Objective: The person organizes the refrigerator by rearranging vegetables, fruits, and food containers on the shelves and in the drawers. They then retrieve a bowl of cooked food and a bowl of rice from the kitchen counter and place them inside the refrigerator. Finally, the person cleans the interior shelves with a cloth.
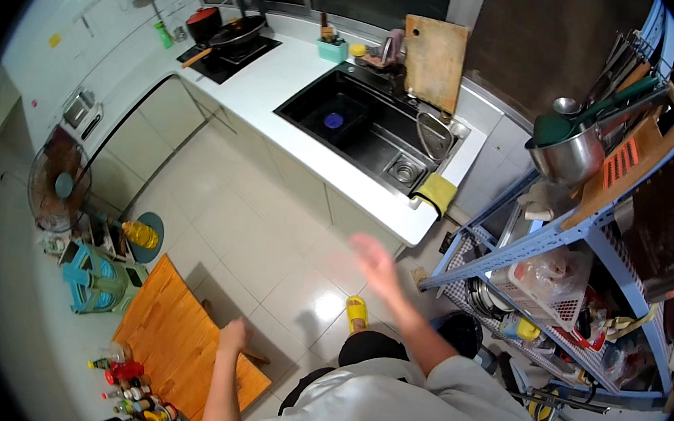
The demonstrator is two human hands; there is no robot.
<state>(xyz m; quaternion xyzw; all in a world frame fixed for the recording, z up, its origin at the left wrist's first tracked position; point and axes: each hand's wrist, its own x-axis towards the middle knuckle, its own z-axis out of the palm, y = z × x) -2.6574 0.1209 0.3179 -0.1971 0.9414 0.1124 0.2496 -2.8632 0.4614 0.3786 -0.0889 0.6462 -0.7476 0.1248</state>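
Note:
My right hand [373, 264] is stretched out over the tiled floor, blurred, with nothing seen in it. Beyond it is the near corner of the white countertop [367, 208], where a yellow-green cloth [437, 191] hangs over the edge. My left hand [235, 336] is by the edge of an orange-brown wooden table [179, 332]. Its fingers look curled, and I cannot tell whether it touches the wood. Set into the counter is a black sink [348, 99] with a round drain [405, 169] and a metal strainer basket [434, 136].
A blue metal shelf rack [513, 247] with pots and baskets rises on the right. A dark bin [459, 332] stands beside it. At left are an electric fan [62, 184], stacked stools [101, 285] and several bottles [125, 370]. A wok [240, 30] sits on the stove.

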